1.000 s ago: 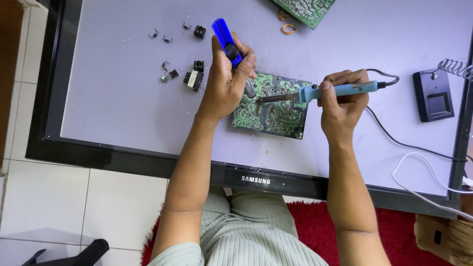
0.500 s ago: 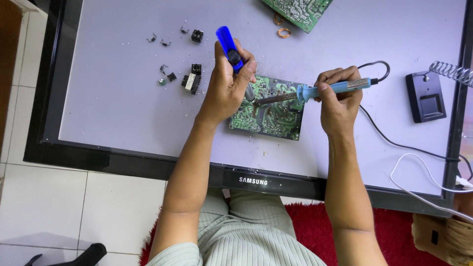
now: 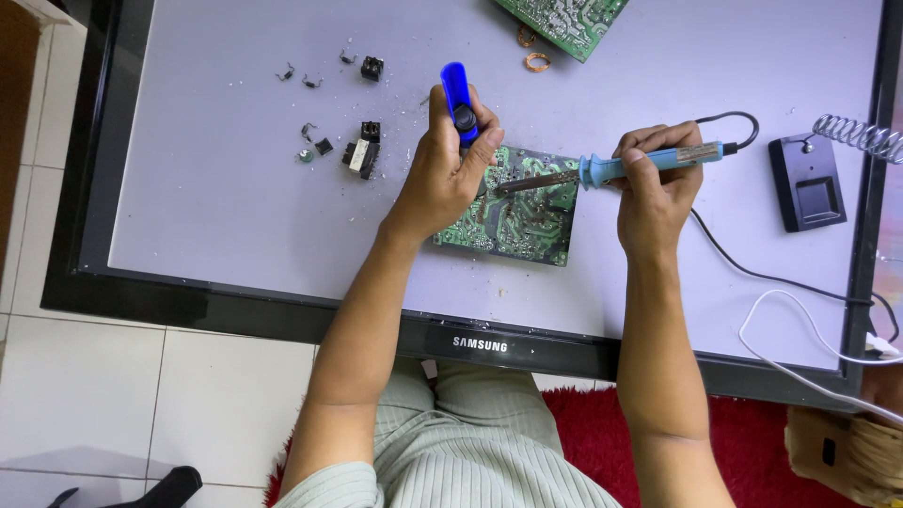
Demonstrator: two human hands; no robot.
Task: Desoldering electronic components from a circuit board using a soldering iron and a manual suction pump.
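- Two hands work one board: left hand clamps a blue pump; right hand grips the iron.
- Iron tip touches the board, flat on a screen panel.
- Step seems to be desoldering; pump nozzle must meet the joint.
- Loose parts lie left.

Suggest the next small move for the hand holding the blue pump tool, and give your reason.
Probably lower the blue desoldering pump in the left hand until its nozzle meets the joint, because the light-blue soldering iron in the right hand has its tip on the green circuit board right beside it.
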